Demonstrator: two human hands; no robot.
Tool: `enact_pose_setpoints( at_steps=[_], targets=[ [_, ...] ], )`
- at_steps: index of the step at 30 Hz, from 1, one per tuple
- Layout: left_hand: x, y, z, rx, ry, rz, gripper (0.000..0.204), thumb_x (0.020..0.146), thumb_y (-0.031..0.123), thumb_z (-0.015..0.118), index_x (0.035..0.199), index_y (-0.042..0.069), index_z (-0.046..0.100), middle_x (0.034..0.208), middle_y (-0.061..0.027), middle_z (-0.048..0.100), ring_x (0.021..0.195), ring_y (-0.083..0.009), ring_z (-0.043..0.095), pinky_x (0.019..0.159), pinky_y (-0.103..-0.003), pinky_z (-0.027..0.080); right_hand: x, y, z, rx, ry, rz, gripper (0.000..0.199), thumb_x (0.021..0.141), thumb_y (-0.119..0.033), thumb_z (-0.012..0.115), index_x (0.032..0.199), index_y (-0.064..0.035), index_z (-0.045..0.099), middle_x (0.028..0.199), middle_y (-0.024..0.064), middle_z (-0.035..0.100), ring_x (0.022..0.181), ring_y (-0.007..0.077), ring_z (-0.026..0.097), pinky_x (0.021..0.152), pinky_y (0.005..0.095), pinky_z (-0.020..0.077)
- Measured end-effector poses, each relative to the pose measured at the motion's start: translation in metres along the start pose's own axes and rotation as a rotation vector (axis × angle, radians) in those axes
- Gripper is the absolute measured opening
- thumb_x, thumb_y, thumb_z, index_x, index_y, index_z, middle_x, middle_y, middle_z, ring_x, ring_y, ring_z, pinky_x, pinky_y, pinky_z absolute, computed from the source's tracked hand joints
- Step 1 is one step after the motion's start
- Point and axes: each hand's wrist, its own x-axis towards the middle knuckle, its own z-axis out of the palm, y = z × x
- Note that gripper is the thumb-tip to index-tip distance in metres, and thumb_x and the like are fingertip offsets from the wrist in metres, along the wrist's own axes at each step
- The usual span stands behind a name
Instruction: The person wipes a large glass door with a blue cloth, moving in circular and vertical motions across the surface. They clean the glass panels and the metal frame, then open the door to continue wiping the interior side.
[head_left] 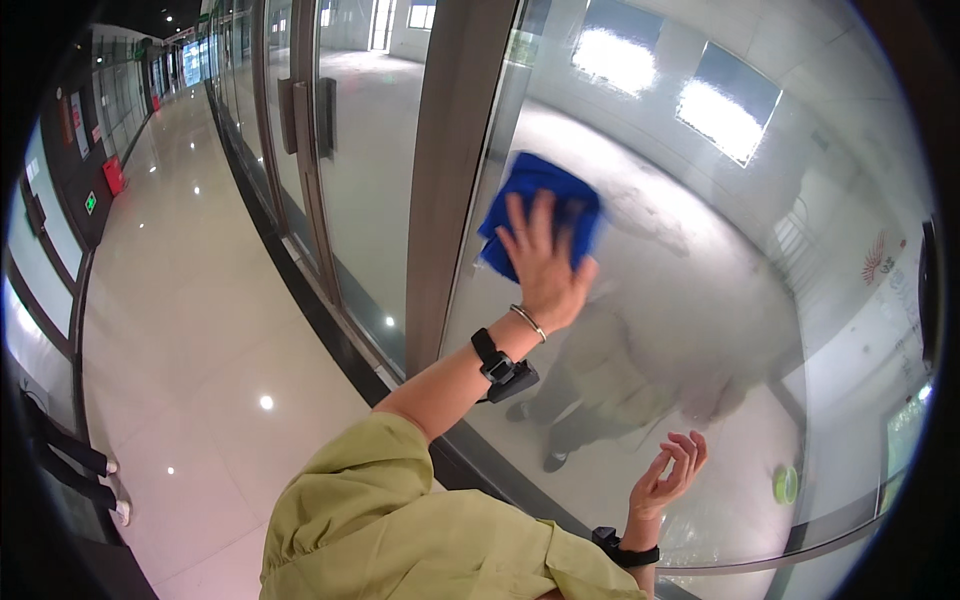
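A folded blue cloth (518, 178) lies flat against a large glass pane (640, 330). My left hand (548, 270) presses it there with fingers spread, and the arm is stretched up and forward. A bracelet (528, 322) and a black wrist device (494, 358) are on that wrist. Lower down on the right, my right hand (672, 478) is raised in front of the glass, palm partly turned up and fingers loosely bent. Nothing shows in it. A black strap (625, 550) circles this wrist.
A brown metal frame post (447, 190) borders the pane on the left, beside a glass door with a handle (300, 115). A shiny tiled corridor floor (200, 380) runs off at left. Another person's legs (75, 470) show there. A green round thing (785, 485) appears at lower right.
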Motion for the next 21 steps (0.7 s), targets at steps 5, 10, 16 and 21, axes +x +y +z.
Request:
enact_pose_setpoints(
  at_steps=[5,10,16,21],
  targets=[
    [0.077,0.010,-0.018,0.007,0.212,-0.036,0.066,0.095,0.051,0.037,0.147,0.011,0.036,0.156,-0.0169,0.013,0.142,-0.0497,0.005,0.106,-0.070,0.008,-0.014,-0.009,-0.011,-0.022,0.025,0.006,0.010,0.079,0.002,0.047,0.081,-0.0050,0.054,0.090,0.0119,0.061,0.108,0.0365,0.049,0.095,0.0471,0.0367],
    [0.205,0.019,-0.024,0.021,0.257,-0.252,0.064,0.098,0.049,0.030,0.144,0.005,0.035,0.154,-0.0180,0.018,0.140,-0.0504,0.009,0.103,-0.072,0.016,-0.018,-0.008,-0.006,-0.021,0.089,0.019,0.011,0.079,0.002,0.046,0.082,-0.0042,0.055,0.089,0.0121,0.061,0.107,0.0363,0.050,0.095,0.0476,0.0368],
    [0.114,0.144,-0.021,-0.110,0.064,0.866,0.059,0.087,0.050,0.055,0.136,0.017,0.049,0.152,-0.0131,0.027,0.137,-0.0489,0.021,0.096,-0.077,0.021,-0.016,-0.021,-0.002,0.095,0.161,0.051,0.013,0.088,-0.010,0.046,0.085,-0.0014,0.055,0.090,0.0139,0.063,0.098,0.0357,0.056,0.090,0.0459,0.0421],
    [0.096,0.121,0.000,-0.361,-0.327,1.336,0.054,0.082,0.043,0.062,0.132,0.025,0.054,0.152,-0.0080,0.032,0.143,-0.0414,0.018,0.114,-0.059,0.018,-0.002,-0.011,0.007,0.238,0.230,0.038,0.028,0.097,-0.024,0.046,0.090,0.0016,0.056,0.091,0.0170,0.065,0.086,0.0342,0.062,0.077,0.0402,0.0491]
  ],
)
